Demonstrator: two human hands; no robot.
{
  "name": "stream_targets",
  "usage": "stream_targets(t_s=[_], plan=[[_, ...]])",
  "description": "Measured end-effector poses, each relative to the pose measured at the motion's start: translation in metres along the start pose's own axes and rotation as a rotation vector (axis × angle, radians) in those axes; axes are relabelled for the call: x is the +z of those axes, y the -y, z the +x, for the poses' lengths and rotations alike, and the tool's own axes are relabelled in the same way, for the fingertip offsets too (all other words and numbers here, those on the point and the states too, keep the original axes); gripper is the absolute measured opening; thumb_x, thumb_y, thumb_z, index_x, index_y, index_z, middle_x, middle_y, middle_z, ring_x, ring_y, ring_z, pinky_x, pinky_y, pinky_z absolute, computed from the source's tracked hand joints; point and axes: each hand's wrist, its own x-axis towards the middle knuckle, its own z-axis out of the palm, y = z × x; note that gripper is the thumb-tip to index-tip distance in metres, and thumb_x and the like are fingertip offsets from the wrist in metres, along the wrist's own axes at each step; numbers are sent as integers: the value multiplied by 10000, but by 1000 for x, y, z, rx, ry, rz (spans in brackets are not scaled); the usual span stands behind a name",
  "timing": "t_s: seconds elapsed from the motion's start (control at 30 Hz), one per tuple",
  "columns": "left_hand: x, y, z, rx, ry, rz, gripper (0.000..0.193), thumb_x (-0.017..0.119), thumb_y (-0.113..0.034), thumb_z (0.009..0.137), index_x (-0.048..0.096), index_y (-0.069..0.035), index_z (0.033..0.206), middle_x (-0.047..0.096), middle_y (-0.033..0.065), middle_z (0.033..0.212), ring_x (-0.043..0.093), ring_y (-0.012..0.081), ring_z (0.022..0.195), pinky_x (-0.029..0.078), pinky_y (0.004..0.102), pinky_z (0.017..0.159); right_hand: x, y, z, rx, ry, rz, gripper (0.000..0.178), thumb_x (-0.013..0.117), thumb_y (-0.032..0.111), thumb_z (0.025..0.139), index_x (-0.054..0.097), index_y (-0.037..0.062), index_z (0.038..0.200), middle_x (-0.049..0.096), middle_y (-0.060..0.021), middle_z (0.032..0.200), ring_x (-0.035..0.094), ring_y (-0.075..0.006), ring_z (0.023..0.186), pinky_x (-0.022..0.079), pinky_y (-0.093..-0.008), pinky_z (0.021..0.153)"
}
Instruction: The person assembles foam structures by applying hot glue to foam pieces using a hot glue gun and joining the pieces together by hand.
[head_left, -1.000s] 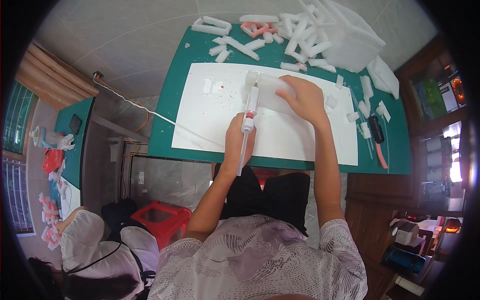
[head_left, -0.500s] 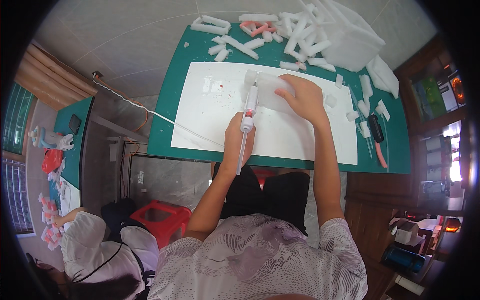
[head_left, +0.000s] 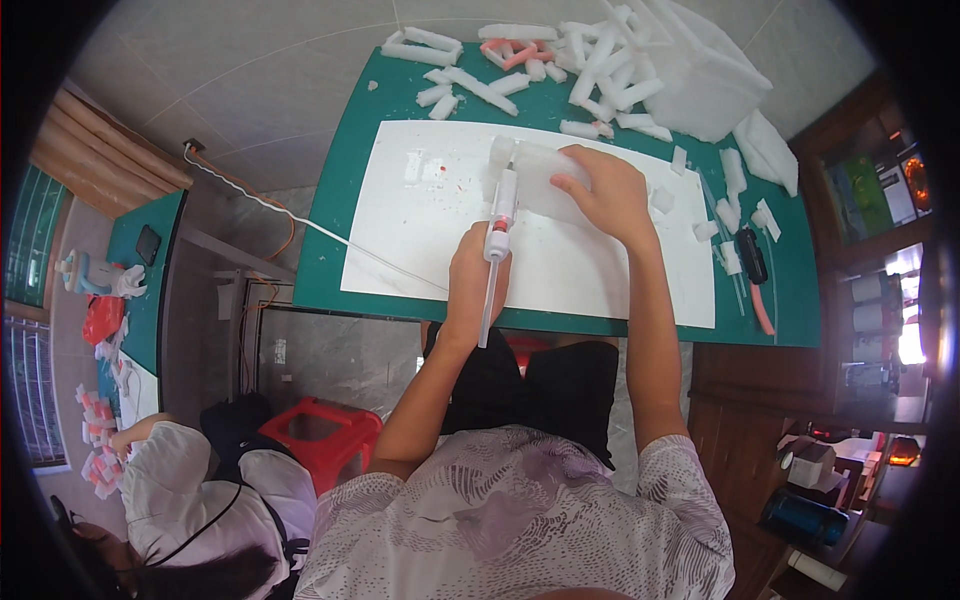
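Note:
My left hand [head_left: 472,280] is wrapped round a white hot glue gun [head_left: 504,200], its nozzle pointing away from me and a clear glue stick [head_left: 489,305] sticking out of its rear. The nozzle is at the seam between a small translucent white foam strip [head_left: 500,152] and a wider foam piece [head_left: 540,185]. From the right, my right hand [head_left: 612,195] holds the wider piece, its thumb in front and its fingers partly hidden behind. Both foam pieces rest on a white board [head_left: 420,240], where tiny red and white crumbs lie to the left.
A green table [head_left: 325,260] carries foam sticks [head_left: 480,90] and a large white foam box [head_left: 700,80] along its far side. Foam scraps and a black-and-pink tool [head_left: 753,265] lie at right. A white cord [head_left: 330,230] crosses the left. Another person [head_left: 210,490] sits by a red stool [head_left: 330,440].
Almost nothing differs. The glue gun and both hands keep their places against the foam; the view has shifted very slightly.

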Motion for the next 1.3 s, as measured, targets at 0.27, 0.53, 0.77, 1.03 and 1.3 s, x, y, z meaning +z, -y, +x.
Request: stream_targets(t_s=[0.27,0.53,0.77,1.03,1.3], plan=[[-1,-1,0,-7,7,15,119,566,-63,960,572,53,988,602,217,818,598,286,720,490,389,702,-1,2,1,31,27,12,400,696,410,881,707,126,1163,736,-92,1113,681,-285,1037,513,-395,880],[-1,-4,1,-34,15,42,126,562,-62,954,573,55,999,615,236,838,621,337,742,496,401,710,-2,3,1,36,31,4,397,691,411,884,712,124,1157,738,-94,1107,686,-287,1025,517,-396,871],[0,-3,1,-29,15,47,134,559,-68,953,577,55,1003,613,236,823,620,339,728,494,402,698,1,-1,0,7,-16,-6,399,691,414,884,715,127,1160,741,-97,1097,689,-289,1018,521,-397,863],[1,-4,2,-32,13,50,127,561,-67,948,583,47,999,609,238,807,616,336,712,494,402,688,0,-1,0,21,17,3,431,684,413,892,700,99,1186,717,-122,1171,673,-314,1061,508,-381,916],[0,-2,2,-14,8,65,115,566,-48,935,575,51,992,613,244,816,628,355,722,493,401,682,-2,2,2,49,59,-5,440,682,419,894,698,102,1199,717,-124,1171,675,-314,1062,511,-384,912]])
